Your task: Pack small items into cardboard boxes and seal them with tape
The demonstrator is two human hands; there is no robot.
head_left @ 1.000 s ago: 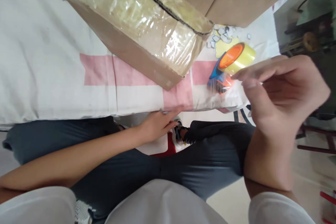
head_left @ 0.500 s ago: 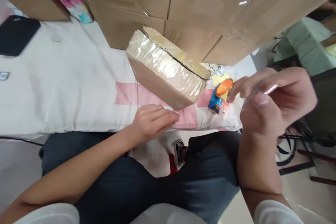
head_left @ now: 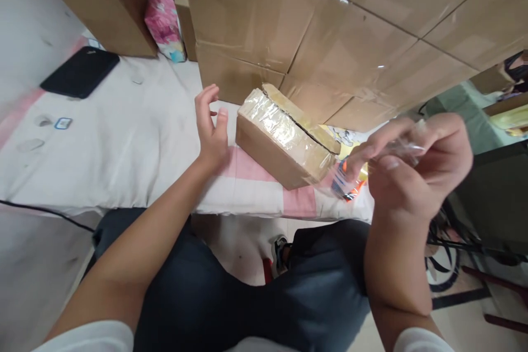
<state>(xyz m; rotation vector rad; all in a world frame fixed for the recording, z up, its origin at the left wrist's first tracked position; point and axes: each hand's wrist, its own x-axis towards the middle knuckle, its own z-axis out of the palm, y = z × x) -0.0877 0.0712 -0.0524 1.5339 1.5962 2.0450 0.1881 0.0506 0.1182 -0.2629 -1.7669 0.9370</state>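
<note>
Nearest: dark grey trousers [head_left: 322, 269] under the edge of a white cloth with pink patches [head_left: 157, 154]. Right hand [head_left: 412, 173] raised above the edge, thumb and fingers pinched on a crumpled strip of clear plastic film [head_left: 408, 148]; a loose length trails left toward the box, contact uncertain. Left hand [head_left: 212, 132] just left of the box, thumb and fingers spread, nothing in it. Between the hands, slantwise on the cloth: a small brown cardboard box [head_left: 272, 151], shiny tape along its upper side, a dark gap under the flap edge. Beside its right end, partly behind the right fingers, a blue-and-orange plastic tape dispenser [head_left: 350, 195]. Farther off, a black flat case [head_left: 82, 72], a pink flowered packet [head_left: 163, 22], an open brown carton [head_left: 103, 11] and a wall of taped brown cartons [head_left: 350, 44]. Risk, my reading: the loose film could fold and cling to itself or the fingers if let slack; with neither hand visibly steadying the box, a tug could skid it if the film is stuck there. Against half a second ago: left hand is up from the cloth's near edge to the box's left; more of the dispenser is now covered by the right hand.
</note>
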